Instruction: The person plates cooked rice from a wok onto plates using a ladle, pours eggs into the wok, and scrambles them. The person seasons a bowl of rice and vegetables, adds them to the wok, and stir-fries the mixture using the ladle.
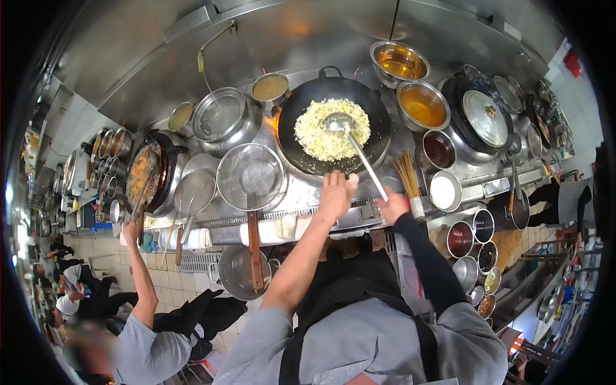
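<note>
A black wok [292,122] on the stove holds pale yellow and white food [317,138], which looks like rice with egg. My right hand [393,206] is closed round the handle of a metal ladle [338,122], whose bowl rests on the food. At the wok's near rim, my left hand [335,196] grips a whitish cloth [352,181], its fingers partly hidden. A round wire strainer [250,176] with a wooden handle lies left of the wok.
At the left, a co-worker's hand [131,231] works over another wok [144,173]. Bowls of amber liquid [423,106], a white-filled container [444,191], a bamboo brush [407,173] and a lidded pot [486,119] stand at the right. A large pot [221,122] stands back left.
</note>
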`<state>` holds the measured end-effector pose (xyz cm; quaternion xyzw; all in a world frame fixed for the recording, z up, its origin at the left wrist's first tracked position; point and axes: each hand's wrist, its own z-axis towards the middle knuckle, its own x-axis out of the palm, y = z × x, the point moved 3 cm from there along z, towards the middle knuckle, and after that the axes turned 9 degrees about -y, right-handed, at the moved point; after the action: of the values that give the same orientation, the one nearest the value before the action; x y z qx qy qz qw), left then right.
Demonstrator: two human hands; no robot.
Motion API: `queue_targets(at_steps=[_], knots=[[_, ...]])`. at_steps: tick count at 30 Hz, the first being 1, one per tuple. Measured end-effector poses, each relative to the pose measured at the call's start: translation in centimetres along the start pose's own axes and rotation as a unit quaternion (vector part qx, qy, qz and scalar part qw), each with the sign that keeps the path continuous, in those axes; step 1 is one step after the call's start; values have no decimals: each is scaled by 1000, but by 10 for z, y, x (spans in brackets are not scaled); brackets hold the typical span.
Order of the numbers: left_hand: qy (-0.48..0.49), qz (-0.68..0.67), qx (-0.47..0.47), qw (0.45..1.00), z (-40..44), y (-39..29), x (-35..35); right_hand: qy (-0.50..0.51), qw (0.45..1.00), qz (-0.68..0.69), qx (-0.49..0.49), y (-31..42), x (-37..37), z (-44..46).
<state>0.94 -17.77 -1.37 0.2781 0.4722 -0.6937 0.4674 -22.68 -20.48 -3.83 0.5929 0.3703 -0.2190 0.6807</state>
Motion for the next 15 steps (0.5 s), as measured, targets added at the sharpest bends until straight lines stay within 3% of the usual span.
queue_targets(at_steps=[2, 3, 6, 7, 10, 12, 14, 15], knots=[[-33, -111, -96, 989, -17, -7, -58, 51, 989, -133, 28, 58, -103, 15], [-50, -156, -138, 977, -38, -3, -72, 9, 984, -174, -33, 80, -146, 21], [70, -196, -266, 941, -112, 18, -101, -88, 920, -283, -257, 124, -228, 25], [94, -206, -302, 926, -139, 26, -100, -40, 923, -296, -241, 127, -231, 30], [168, -219, -372, 886, -193, 31, -99, 168, 926, -330, -75, 84, -134, 61], [173, -219, -379, 882, -198, 24, -99, 227, 901, -340, -144, 57, -38, 60], [175, -216, -374, 885, -200, 19, -101, 163, 940, -292, -72, 75, 3, 65], [171, -214, -364, 890, -194, 18, -102, 206, 974, -98, 19, 76, 2, 68]])
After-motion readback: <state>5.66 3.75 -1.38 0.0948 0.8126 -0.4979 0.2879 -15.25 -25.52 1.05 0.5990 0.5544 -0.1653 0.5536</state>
